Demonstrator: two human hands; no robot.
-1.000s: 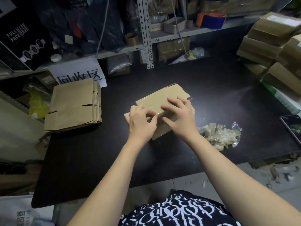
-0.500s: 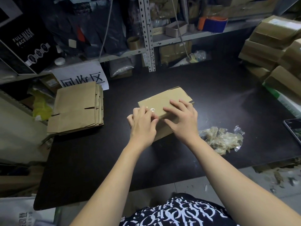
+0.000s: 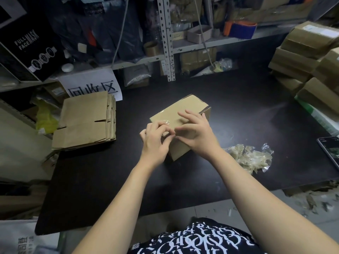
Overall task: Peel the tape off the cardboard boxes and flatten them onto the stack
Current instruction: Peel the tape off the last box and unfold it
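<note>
We found 1 brown cardboard box [image 3: 185, 109] assembled, turned cornerwise to us, clear tape [image 3: 166, 121] glossy across its top; 1 flattened stack [image 3: 86, 120] lay well to its left.

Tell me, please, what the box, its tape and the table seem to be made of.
Box: brown corrugated cardboard, matt; fluting shows along its right edge. Tape: clear plastic film, glossy; it glints and wrinkles over the top. Table: black, smooth and matt with a faint sheen; perhaps laminated board, though the look leaves that open.
</note>
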